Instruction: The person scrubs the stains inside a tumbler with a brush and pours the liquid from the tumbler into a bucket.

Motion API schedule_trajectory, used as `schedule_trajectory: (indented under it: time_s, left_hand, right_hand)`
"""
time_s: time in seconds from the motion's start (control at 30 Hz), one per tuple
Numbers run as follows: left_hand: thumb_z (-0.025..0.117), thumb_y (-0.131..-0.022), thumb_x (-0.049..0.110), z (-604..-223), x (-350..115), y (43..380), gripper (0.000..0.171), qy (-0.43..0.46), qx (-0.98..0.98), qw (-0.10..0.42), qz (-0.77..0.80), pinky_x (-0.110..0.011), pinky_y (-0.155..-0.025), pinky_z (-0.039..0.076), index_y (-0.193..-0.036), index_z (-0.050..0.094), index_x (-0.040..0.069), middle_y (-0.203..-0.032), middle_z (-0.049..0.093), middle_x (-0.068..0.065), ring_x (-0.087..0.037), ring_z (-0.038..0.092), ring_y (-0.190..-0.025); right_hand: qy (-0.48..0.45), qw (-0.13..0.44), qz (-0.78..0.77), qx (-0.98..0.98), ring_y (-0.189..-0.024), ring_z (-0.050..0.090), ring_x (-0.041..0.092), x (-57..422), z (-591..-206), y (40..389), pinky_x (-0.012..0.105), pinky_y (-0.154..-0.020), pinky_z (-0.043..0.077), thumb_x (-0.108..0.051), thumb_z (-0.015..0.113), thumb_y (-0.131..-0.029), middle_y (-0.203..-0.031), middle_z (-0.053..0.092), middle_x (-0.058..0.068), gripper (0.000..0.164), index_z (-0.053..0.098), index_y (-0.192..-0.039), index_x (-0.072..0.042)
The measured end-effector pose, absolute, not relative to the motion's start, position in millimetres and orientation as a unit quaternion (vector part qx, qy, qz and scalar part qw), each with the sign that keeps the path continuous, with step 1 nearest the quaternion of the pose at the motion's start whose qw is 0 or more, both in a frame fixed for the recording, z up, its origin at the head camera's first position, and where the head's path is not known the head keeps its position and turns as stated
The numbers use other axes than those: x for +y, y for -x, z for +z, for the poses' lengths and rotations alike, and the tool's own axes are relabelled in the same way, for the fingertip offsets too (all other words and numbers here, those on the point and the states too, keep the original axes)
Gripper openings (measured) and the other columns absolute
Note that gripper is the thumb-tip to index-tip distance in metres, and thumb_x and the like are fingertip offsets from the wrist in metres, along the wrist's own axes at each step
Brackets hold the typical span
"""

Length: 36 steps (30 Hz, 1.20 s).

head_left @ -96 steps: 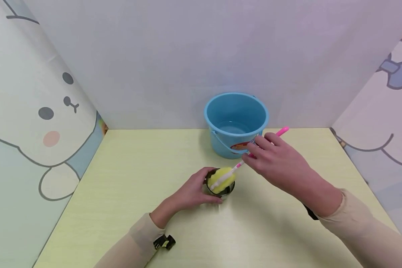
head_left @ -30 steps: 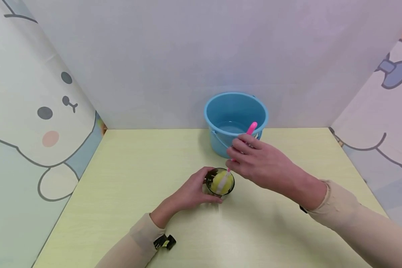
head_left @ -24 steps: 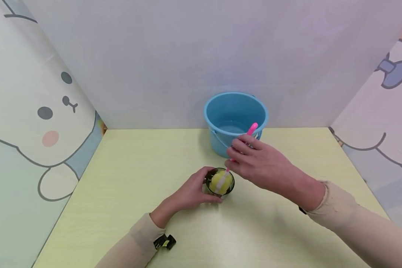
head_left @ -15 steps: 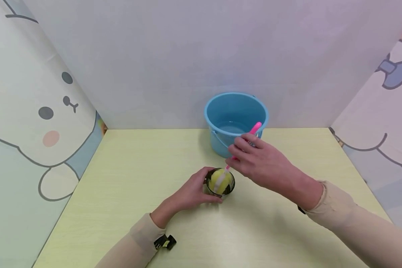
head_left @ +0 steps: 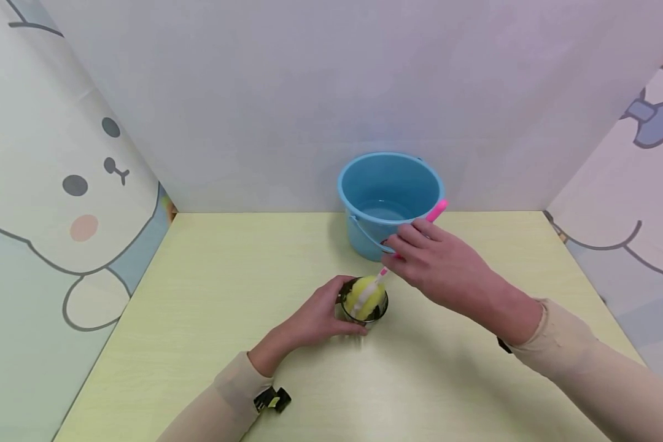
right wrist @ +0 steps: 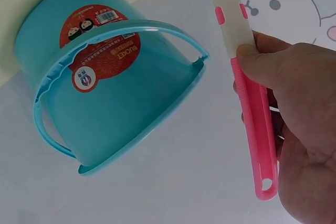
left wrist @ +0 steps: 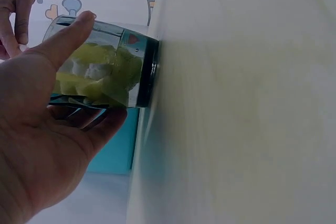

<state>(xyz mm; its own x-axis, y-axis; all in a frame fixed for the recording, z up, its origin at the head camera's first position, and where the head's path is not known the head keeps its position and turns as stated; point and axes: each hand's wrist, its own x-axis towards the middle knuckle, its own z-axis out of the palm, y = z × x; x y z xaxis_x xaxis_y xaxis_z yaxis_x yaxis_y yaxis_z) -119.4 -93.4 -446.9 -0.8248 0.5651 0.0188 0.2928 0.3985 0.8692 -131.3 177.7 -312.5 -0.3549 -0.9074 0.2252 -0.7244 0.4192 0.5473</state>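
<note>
My left hand (head_left: 316, 314) grips a drinking glass (left wrist: 148, 74), thumb on one side and fingers on the other. The glass stands on the table, its dark base against the surface in the left wrist view. Inside it is the yellow sponge head (head_left: 366, 293) of a cup brush, which bulges up to the rim. My right hand (head_left: 447, 264) holds the brush's pink-and-white handle (right wrist: 254, 124) above the glass, with the thumb pressed along it. The handle leans up to the right, and its pink end shows past my knuckles.
A light blue bucket (head_left: 359, 238) stands just behind the glass, near the back wall, partly covered by my right hand in the head view. Its handle (right wrist: 152, 26) hangs down at the front. The pale yellow table (head_left: 243, 264) meets curtain-like walls at the back and sides.
Over the last second my right hand has shifted slightly right, tilting the brush handle further that way. The sponge head has turned and risen a little within the glass. My left hand stays put.
</note>
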Motion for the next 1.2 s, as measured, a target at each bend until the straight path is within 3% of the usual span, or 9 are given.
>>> schedule_trajectory:
  time_s: [0.5,0.87,1.2]
  left_hand:
    - [0.098,-0.079,0.031,-447.3,-93.4,120.2,0.09,-0.259,0.823,0.142,0.485,-0.036,-0.109,0.05,-0.15,0.045,0.013,-0.138,0.059,0.004,-0.014,0.059,-0.125]
    - [0.098,-0.079,0.031,-448.7,-92.8,120.5,0.091,-0.261,0.821,0.142,0.487,-0.036,-0.111,0.049,-0.151,0.045,0.013,-0.141,0.058,0.004,-0.014,0.057,-0.127]
    - [0.098,-0.079,0.031,-450.3,-94.0,121.3,0.091,-0.26,0.82,0.143,0.489,-0.035,-0.11,0.05,-0.151,0.045,0.014,-0.141,0.058,0.006,-0.013,0.058,-0.127]
  right_hand:
    - [-0.507,0.274,-0.203,-0.791,-0.106,0.052,0.035,175.7,-300.2,119.4,0.043,-0.098,0.049,-0.021,0.103,-0.068,-0.116,0.06,0.018,0.058,0.067,-0.11,-0.003]
    - [-0.518,0.243,-0.145,-0.807,-0.116,0.054,0.036,179.9,-293.6,119.6,0.047,-0.106,0.048,-0.018,0.103,-0.069,-0.123,0.064,0.013,0.057,0.076,-0.119,-0.01]
    - [-0.512,0.243,-0.137,-0.812,-0.116,0.054,0.035,178.7,-294.1,119.4,0.048,-0.106,0.047,-0.016,0.103,-0.069,-0.124,0.065,0.013,0.06,0.073,-0.12,-0.01]
